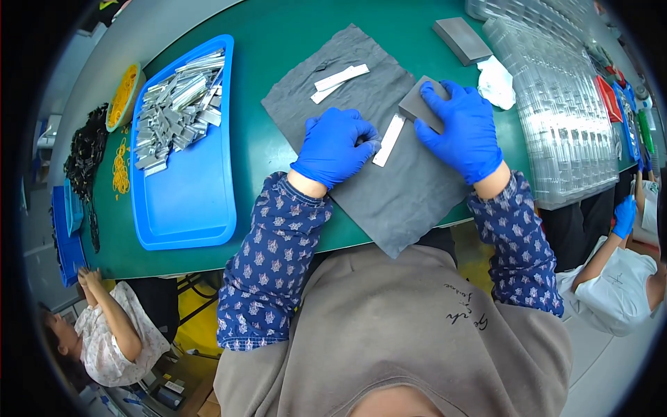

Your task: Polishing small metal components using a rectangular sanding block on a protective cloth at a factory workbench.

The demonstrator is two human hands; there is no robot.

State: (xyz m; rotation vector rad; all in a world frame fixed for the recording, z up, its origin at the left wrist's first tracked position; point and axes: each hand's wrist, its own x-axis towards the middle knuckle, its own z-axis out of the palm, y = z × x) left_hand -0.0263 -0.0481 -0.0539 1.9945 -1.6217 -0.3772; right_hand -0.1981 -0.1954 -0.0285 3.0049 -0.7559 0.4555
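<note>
A grey rectangular block, like a sanding block (415,105), is in the grip of my right hand (462,132), fingers over its top and thumb along its near side. The block's lower corner meets the upper end of a pale metal strip (389,141), which lies slanted on a dark grey cloth (399,215). My left hand (337,147) is closed, its thumb and forefinger pinched at the strip's left edge; the other fingers curl under. Both hands wear blue gloves. Farther up the cloth, two more pale strips (340,78) overlap.
Left, a blue tray (184,201) carries a heap of metal strips (177,111). Beyond it are yellow rubber bands (121,170) and a black tangle (87,149). Another grey block (461,40), a white crumpled wad (495,82) and stacked clear plastic trays (556,125) stand right. Co-workers sit at both sides.
</note>
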